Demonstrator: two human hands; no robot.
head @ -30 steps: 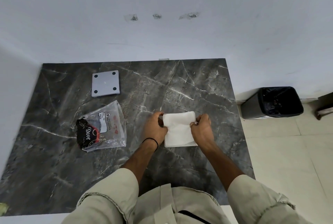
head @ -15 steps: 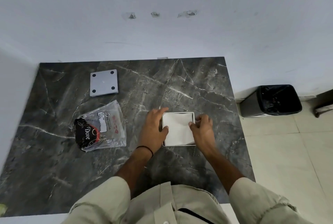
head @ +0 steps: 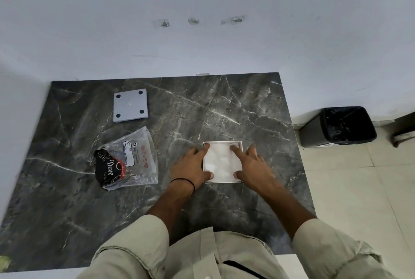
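The white tissue stack (head: pixel 222 163) is sitting inside the square white box (head: pixel 222 142), which is standing on the dark marble table (head: pixel 224 103) near its front right. The left hand (head: pixel 190 166) and right hand (head: pixel 253 166) are flanking the box, fingers straight and spread. Each forefinger is pressing a far corner of the stack and each thumb a near corner, with nothing clamped. In my judgement the stack is handling as light, soft and compressible, and is liable to spring up or crumple if released unevenly. It is best taken by its two opposite edges. The box is looking rigid and light, likely to slide on the polished stone, so it is best held by its side walls. The grey plate with four dark pads (head: pixel 130 105) and the clear plastic wrapper (head: pixel 130 157) are lying well apart to the left. Against one second earlier, the hands are no longer gripping the stack with curled fingers. Half a second earlier it was already seated in the box. The fingers are now flattening it down, and the plate and wrapper are lying as before.
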